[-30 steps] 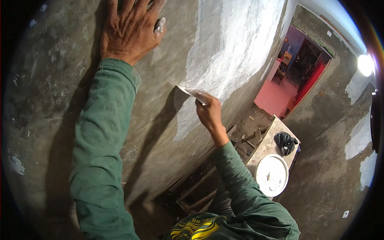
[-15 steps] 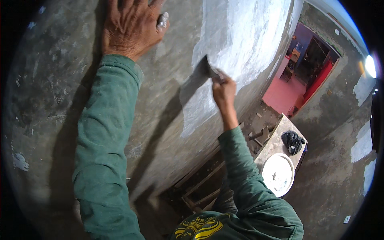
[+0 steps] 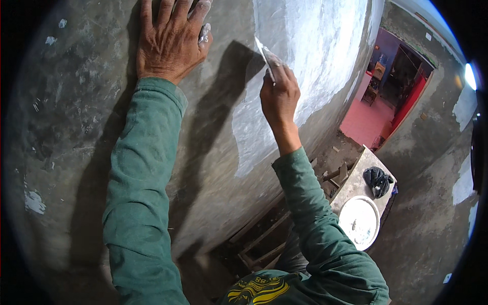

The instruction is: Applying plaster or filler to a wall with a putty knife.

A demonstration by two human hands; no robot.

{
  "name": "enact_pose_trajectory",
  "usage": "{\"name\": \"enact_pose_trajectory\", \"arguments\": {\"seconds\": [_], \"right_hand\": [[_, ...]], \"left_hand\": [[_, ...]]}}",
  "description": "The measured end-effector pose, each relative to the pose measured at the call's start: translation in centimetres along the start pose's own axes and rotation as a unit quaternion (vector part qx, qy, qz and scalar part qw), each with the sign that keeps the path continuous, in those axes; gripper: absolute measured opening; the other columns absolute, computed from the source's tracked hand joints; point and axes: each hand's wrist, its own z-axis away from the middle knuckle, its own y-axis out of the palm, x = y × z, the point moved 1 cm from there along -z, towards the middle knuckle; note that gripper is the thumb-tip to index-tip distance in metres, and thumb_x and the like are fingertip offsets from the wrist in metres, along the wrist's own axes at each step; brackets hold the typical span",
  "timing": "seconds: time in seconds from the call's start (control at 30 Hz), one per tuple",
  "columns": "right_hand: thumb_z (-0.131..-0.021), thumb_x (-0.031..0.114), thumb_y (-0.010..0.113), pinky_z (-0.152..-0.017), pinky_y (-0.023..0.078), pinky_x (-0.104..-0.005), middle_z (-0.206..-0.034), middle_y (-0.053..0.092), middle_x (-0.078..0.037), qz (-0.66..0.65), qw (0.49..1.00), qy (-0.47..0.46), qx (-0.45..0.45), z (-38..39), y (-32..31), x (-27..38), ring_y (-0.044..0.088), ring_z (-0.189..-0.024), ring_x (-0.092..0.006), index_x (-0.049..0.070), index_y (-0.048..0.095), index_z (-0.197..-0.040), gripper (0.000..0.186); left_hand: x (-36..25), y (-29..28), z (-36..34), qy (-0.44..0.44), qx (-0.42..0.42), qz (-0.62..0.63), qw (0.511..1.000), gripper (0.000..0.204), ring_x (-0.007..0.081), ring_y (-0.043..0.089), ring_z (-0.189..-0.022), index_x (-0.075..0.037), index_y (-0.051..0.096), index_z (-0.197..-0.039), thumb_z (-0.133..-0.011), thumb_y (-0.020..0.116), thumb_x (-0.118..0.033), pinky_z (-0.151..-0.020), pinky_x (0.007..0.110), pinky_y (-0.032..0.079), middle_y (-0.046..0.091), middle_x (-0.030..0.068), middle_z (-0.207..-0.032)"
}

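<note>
My left hand [image 3: 170, 48] rests flat on the bare grey wall [image 3: 218, 91], its fingers spread and some white smears on thumb and forefinger. In my right hand [image 3: 280, 96] is a putty knife [image 3: 265, 57], its blade seen nearly edge-on against the wall. White filler shows along the blade. Around the tool the wall carries a broad patch of white filler [image 3: 325, 56], bright toward the right and thin and streaky at its left edge. Both arms wear green sleeves. The handle is mostly hidden in my fingers.
Low on the right, a board [image 3: 351, 175] holds a round white tub [image 3: 359, 222] with whitish filler in it and a black plastic bag [image 3: 377, 182]. Wooden scraps [image 3: 338, 175] lie beside the board. Farther back, a doorway [image 3: 389, 86] opens onto a pink floor.
My right hand and the putty knife have shifted up and left along the wall, and the blade has turned edge-on. My left hand stays against the wall. The view has shifted slightly.
</note>
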Motion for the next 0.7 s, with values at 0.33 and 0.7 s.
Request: {"name": "enact_pose_trajectory", "arguments": {"seconds": [0.33,0.7], "right_hand": [[-0.084,0.005,0.063,-0.087,0.046,-0.0413,-0.133,0.065,-0.008,0.069,0.990,-0.050,0.113,14.5,2.0,-1.4,0.062,-0.108,-0.0298,0.018,0.064,-0.138,0.055],[-0.085,0.017,0.060,-0.072,0.052,-0.0399,-0.082,0.072,-0.017,-0.169,0.905,0.377,0.097,6.6,-0.7,-9.1,0.069,-0.076,-0.0253,-0.007,0.069,-0.094,0.027]], "left_hand": [[0.3,-0.5,-1.0,0.002,-0.045,-0.005,0.999,0.046,0.0325,0.035,-0.148,-0.009,0.065,-0.131,-0.089,0.063,-0.027,-0.125,0.059,0.018,0.047,0.0141,-0.153],[8.3,-7.2,8.8,-0.063,-0.008,-0.004,0.998,0.062,0.0264,0.033,-0.151,-0.028,0.050,-0.151,-0.091,0.065,-0.031,-0.124,0.057,0.022,0.041,0.0037,-0.161]]}}
